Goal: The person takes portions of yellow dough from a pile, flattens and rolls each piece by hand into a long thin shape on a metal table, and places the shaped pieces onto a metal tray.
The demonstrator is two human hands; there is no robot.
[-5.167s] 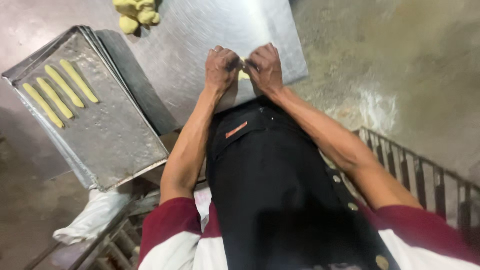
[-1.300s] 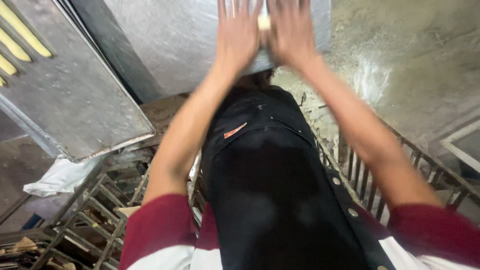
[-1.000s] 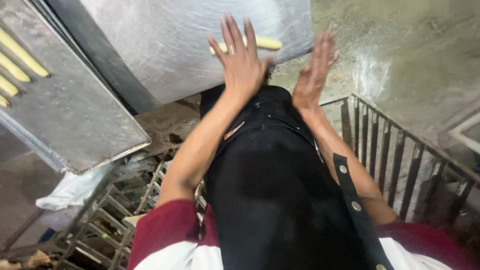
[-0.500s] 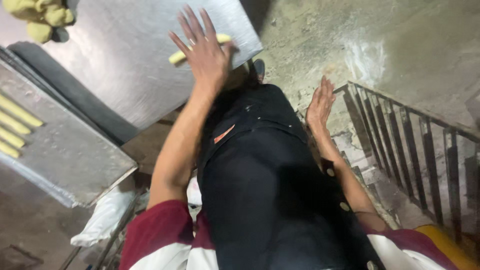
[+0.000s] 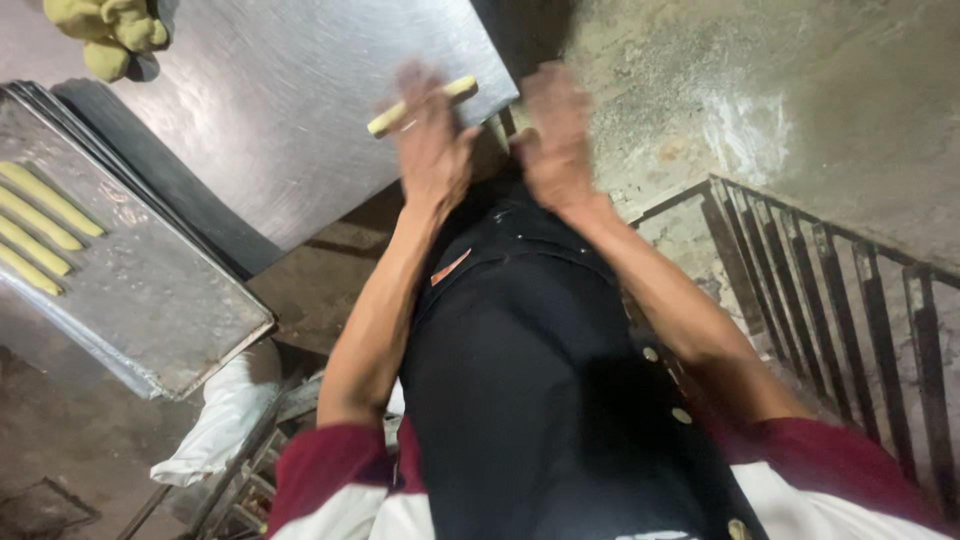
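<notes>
The left hand lies flat on a yellow dough stick on the steel table; the right hand hovers open just beside.

Both hands are motion-blurred, so fingers can't be told apart. Left hand covers the middle of a yellow dough stick; only its 2 ends show, and grip can't be confirmed. Right hand is smeared; whether it holds anything is unclear. Dough lump is cut by the top edge. Baking tray and its dough strips run off the left edge.
</notes>
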